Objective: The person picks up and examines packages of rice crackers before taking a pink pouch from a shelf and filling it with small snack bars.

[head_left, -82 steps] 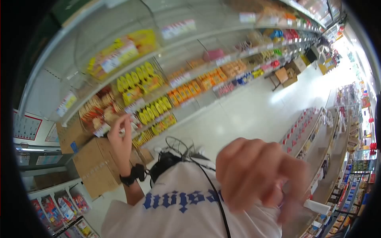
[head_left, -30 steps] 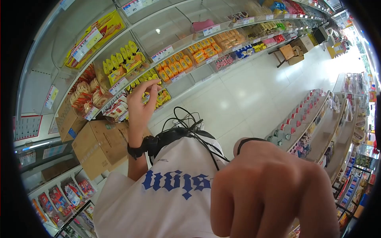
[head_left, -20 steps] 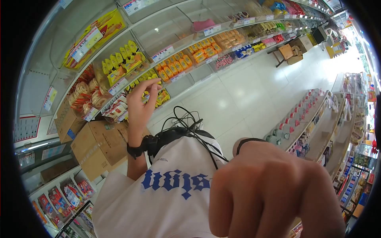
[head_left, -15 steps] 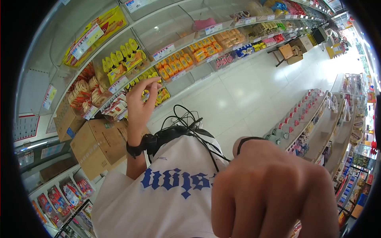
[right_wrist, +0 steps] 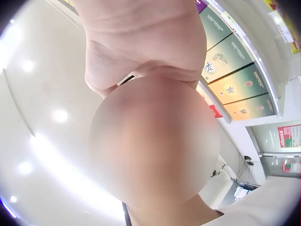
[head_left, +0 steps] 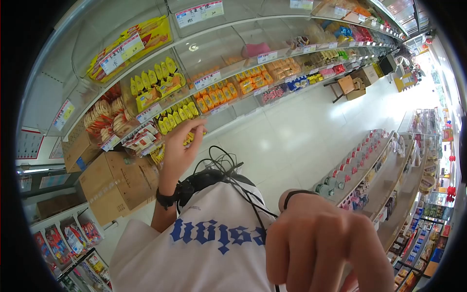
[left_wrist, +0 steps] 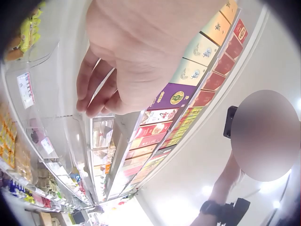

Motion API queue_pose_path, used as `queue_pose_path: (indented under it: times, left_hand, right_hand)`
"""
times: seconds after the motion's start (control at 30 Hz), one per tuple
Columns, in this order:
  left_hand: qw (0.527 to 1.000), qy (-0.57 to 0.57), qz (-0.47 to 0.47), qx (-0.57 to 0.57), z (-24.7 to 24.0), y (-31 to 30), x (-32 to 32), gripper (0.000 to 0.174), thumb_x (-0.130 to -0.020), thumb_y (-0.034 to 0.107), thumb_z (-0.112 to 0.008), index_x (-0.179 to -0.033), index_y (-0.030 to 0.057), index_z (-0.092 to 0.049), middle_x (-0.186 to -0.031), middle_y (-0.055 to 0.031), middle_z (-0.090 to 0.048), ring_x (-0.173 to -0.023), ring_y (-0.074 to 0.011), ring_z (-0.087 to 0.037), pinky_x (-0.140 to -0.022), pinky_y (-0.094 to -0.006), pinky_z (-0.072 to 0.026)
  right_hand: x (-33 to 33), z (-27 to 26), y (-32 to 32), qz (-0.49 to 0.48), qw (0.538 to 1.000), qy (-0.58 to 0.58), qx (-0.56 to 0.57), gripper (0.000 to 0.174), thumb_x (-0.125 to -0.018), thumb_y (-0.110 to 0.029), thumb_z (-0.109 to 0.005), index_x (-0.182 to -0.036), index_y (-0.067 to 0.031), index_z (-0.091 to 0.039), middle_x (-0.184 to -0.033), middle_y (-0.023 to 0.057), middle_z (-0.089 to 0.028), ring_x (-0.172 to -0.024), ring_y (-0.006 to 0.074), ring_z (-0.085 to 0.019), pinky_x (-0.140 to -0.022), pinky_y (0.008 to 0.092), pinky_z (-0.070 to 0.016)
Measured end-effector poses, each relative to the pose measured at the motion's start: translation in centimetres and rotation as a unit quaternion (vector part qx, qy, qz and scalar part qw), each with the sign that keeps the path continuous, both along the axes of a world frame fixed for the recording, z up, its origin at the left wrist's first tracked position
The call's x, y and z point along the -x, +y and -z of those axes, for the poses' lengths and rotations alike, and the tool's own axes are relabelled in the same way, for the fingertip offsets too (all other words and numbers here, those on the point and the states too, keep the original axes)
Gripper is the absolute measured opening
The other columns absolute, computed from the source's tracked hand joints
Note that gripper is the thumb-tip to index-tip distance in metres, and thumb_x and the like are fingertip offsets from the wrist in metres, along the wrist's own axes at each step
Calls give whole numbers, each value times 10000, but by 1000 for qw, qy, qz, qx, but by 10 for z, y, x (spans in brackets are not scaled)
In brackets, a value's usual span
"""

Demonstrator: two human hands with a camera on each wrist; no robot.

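My left hand (head_left: 180,148) is held in front of the lower shelf of yellow packets (head_left: 176,117), fingers loosely bent, nothing seen in it. Seen from the left wrist, the same hand (left_wrist: 136,52) hangs with thumb and fingertips close together. My right hand (head_left: 326,241) is raised close to the head camera, back of the hand up, fingers bent downward and their tips partly out of view. Its palm (right_wrist: 146,42) fills the top of the right wrist view, where a blurred round patch covers the fingers. No object shows in it.
Shelves with orange packets (head_left: 216,97) and a large yellow bag (head_left: 151,36) run along the left. A cardboard box (head_left: 116,182) stands below them. Black cables (head_left: 219,160) lie at my waist. Lidded jars (head_left: 340,177) line a shelf on the right; pale floor (head_left: 282,143) lies between.
The head view has tilted slightly, so the shelves sit differently in it. Both hands appear a little lower than half a second ago, the left slightly further right. Nothing was taken hold of.
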State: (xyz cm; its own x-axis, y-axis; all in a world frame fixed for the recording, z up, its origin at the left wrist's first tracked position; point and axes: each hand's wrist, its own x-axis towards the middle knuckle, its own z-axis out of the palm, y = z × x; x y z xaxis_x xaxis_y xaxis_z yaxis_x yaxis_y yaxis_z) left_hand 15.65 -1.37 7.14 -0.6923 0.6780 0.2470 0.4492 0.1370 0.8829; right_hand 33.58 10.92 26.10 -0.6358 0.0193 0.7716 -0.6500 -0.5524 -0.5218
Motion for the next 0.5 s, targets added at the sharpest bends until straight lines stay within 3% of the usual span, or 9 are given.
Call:
queue_pose_path:
  times: [0.1, 0.17, 0.3, 0.4, 0.43, 0.5]
  left_hand:
    - [999, 34, 38, -7, -2, -1, -5, 169, -950, 1, -624, -1103, 3, -694, -922, -106, -712, -829, -185, -701, -763, -297, -534]
    - [999, 7, 49, -19, -3, 0, -7, 173, -945, 7, -626, -1099, 15, -704, -919, -104, -712, -823, -194, -694, -764, -305, -529]
    - [998, 1, 68, -13, 1, -8, -11, 154, -944, 7, -631, -1076, 6, -712, -900, -95, -718, -808, -180, -689, -771, -290, -526]
    - [997, -1, 73, -32, 2, -16, -8, 167, -935, -5, -634, -1082, 17, -708, -888, -97, -708, -810, -206, -687, -762, -303, -526]
    - [997, -2, 73, -34, 3, -19, -6, 170, -936, -4, -633, -1088, 19, -707, -891, -97, -708, -817, -207, -687, -766, -307, -526]
    - [997, -5, 70, -39, 4, -28, 0, 178, -938, -1, -631, -1099, 23, -704, -898, -97, -709, -831, -210, -687, -772, -315, -527]
  right_hand:
    - [21, 2, 9, -167, 985, 29, 33, 72, -968, -116, -626, -1035, -133, -647, -586, 55, -501, -440, 141, -417, -434, 295, -306]
    - [28, -2, 8, -206, 978, 24, 20, 68, -980, -120, -619, -1044, -120, -644, -629, 68, -522, -485, 145, -445, -472, 299, -331]
    - [22, -14, -1, -118, 989, -67, -57, 479, -928, -298, -753, -1278, -14, -593, -920, 58, -617, -727, 82, -543, -661, 254, -442]
    - [38, 21, 6, -87, 996, -22, -18, 216, -947, -200, -624, -961, 15, -608, -670, 104, -596, -485, 149, -476, -470, 317, -336]
    - [42, 38, 12, -79, 997, -8, -8, 213, -956, -160, -580, -845, 15, -629, -561, 115, -583, -389, 174, -451, -393, 339, -296]
    - [40, 53, 35, -36, 997, -54, -47, 226, -950, -197, -630, -842, -1, -656, -567, 90, -602, -416, 166, -478, -403, 332, -310]
